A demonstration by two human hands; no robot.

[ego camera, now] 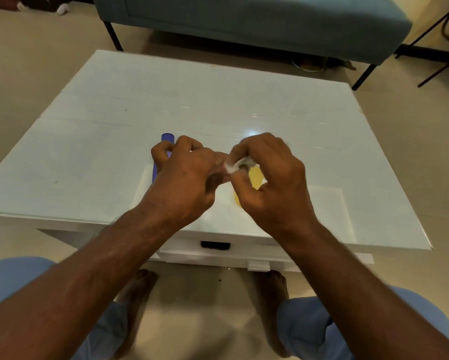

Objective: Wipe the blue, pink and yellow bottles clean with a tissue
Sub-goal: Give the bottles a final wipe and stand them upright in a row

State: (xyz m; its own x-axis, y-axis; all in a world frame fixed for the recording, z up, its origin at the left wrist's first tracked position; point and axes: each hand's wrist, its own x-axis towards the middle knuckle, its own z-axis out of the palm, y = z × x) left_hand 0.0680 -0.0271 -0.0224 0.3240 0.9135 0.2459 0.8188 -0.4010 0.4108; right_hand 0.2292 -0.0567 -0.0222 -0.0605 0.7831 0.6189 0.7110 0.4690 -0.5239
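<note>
My left hand (184, 183) is closed around a pinkish object that pokes out to the right, apparently the pink bottle (219, 159), which is mostly hidden. My right hand (272, 183) pinches a crumpled white tissue (235, 166) against that object's end. Just behind my left fingers is the blue bottle (167, 138), its lower part partly covered by them. The yellow bottle (254, 178) lies on the table beneath my right hand, seen only through the gap under my fingers. Both hands hover over the near middle of the white glass-topped table (88, 152).
The table has a drawer with a black handle (215, 245) at its near side. A teal bench (244, 19) on black legs stands beyond the table's far edge. My knees and bare feet are below the near edge.
</note>
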